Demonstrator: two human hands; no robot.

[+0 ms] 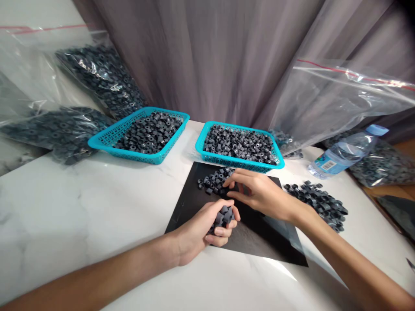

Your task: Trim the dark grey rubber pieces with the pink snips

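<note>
My left hand (pixel 209 226) is curled palm up around several small dark grey plastic cylinders (pixel 223 216), short pieces with holes. Just beyond it, my right hand (pixel 257 190) hangs over a black mat (pixel 191 203). Its fingers are bent, with thumb and index tips slightly apart, at the right edge of a loose pile of the same cylinders (pixel 210 179). I make out no piece between those fingertips. Shadow from my right arm falls across the mat.
Two turquoise baskets (pixel 158 158) (pixel 240 164) of cylinders stand behind the mat. Another cylinder pile (pixel 320 203) lies right, near a water bottle (pixel 348 151). Clear bags of cylinders (pixel 100 77) (pixel 385 164) flank the white table (pixel 81 207); a grey curtain (pixel 207 56) hangs behind.
</note>
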